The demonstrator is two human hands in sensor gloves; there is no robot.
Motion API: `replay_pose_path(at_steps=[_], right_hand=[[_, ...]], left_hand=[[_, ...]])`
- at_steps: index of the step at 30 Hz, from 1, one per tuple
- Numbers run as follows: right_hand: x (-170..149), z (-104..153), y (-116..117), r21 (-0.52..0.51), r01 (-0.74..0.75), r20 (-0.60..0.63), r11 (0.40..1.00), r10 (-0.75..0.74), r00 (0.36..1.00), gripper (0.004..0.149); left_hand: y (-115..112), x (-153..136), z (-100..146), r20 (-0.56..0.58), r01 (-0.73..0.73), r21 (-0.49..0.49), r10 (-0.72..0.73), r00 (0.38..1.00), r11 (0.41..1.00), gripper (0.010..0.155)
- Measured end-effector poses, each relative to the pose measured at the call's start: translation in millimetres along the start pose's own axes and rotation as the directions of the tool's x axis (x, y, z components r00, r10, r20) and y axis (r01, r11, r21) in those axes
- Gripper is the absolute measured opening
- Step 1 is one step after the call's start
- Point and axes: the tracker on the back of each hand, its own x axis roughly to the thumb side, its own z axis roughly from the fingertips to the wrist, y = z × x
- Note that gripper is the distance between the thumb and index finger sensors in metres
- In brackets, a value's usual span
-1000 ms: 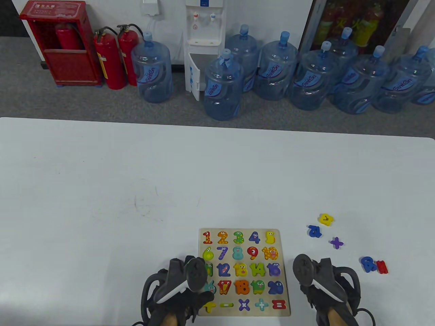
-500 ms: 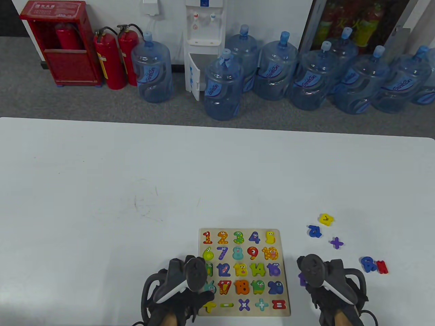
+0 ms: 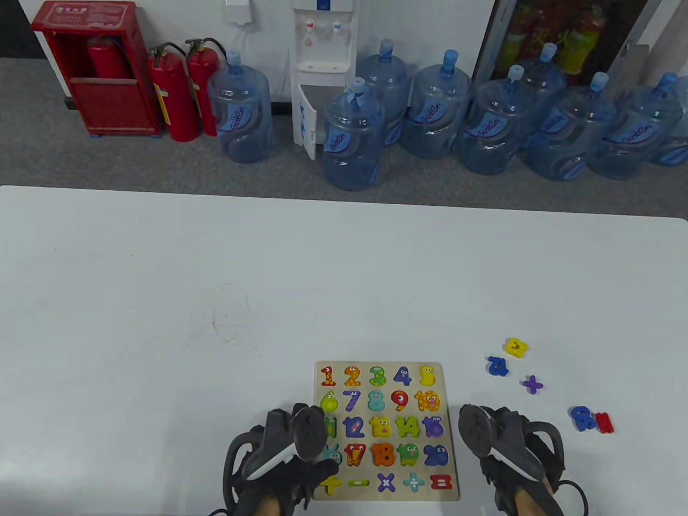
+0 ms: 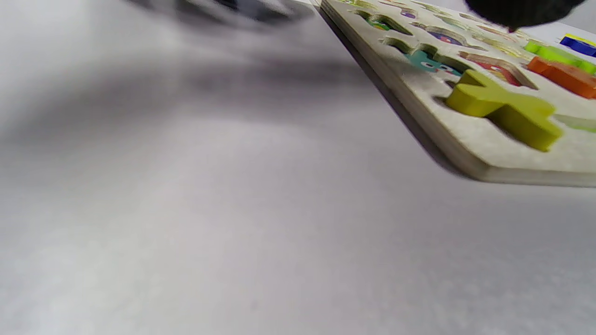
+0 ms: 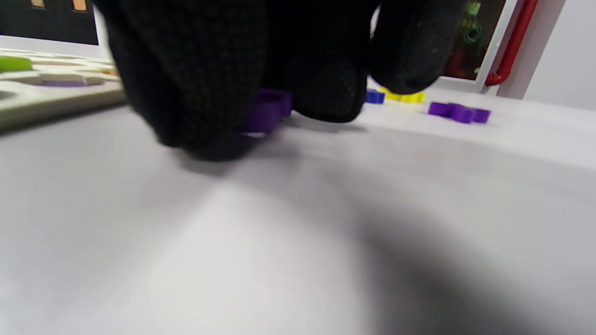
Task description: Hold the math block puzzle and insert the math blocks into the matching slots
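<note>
The wooden puzzle board (image 3: 447, 398) lies flat near the table's front edge, with most number blocks in their slots. My left hand (image 3: 314, 459) rests on the board's lower left part; a fingertip (image 4: 517, 11) shows over the board (image 4: 465, 149) in the left wrist view. A yellow-green plus block (image 4: 507, 107) sits raised in its slot. My right hand (image 3: 486, 441) is just right of the board. In the right wrist view its fingers (image 5: 200, 93) pinch a purple block (image 5: 267, 109) down at the table surface.
Loose blocks lie on the table to the right: a yellow one (image 3: 515, 347), a blue one (image 3: 498, 366), a purple plus (image 3: 532, 384), another blue one (image 3: 582, 418) and a red one (image 3: 604, 422). Water bottles and fire extinguishers stand beyond the far edge.
My right hand went right, where a purple block showed beside it, then came back left toward the board; the block is now hidden under it. The left hand has not moved.
</note>
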Motion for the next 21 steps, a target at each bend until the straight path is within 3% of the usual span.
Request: replay_pose_path(at_steps=[14,21], right_hand=[[47.6,1.1,-20.1,-0.177,0.058,0.12,0.982,-0.037,0.992,0.065],[59.7,-7.3,-13.4,-0.109,0.026,0.133,0.994,-0.011,0.991,0.064]], left_hand=[[0.9,-0.8,-0.8,-0.008,-0.005,-0.002,0.005,1.0,1.0,0.087],[1.4,-1.3,-0.8,-0.012,-0.01,-0.002,0.01,1.0,1.0,0.086]])
